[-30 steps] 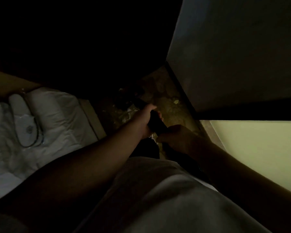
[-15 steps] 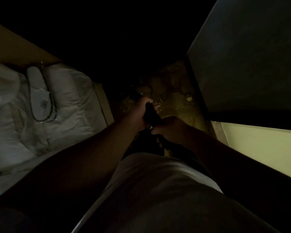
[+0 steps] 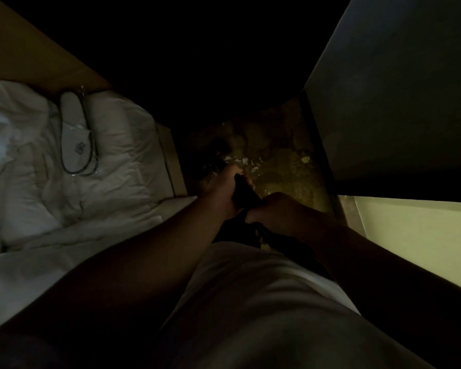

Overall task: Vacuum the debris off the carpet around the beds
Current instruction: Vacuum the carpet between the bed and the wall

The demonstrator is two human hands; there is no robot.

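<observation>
Left hand [image 3: 225,187]: wraps the black vacuum handle [image 3: 244,194] and is the farther of the two grips.
Right hand [image 3: 274,214]: clamps the same handle just behind the left hand, almost touching it.
Debris [image 3: 240,159]: pale scraps lie on the patterned carpet [image 3: 282,153] just beyond the hands, in the narrow strip between the bed [image 3: 104,166] and a dark panel [image 3: 397,89].
Nozzle: lost in shadow past the hands, so I cannot tell whether it meets the carpet.
Risk, missed scraps: the light is poor, so pieces at the shadowed bed side are likely to be passed over.
Risk, knocks: the strip is tight, and a wide sweep may bang the tool against the bed or the panel.
Risk, hose [image 3: 298,251]: it trails back under the right forearm, close to the legs, and may snag or trip.
Risk, bedding: the duvet edge sits near the strip, and suction could catch it.
</observation>
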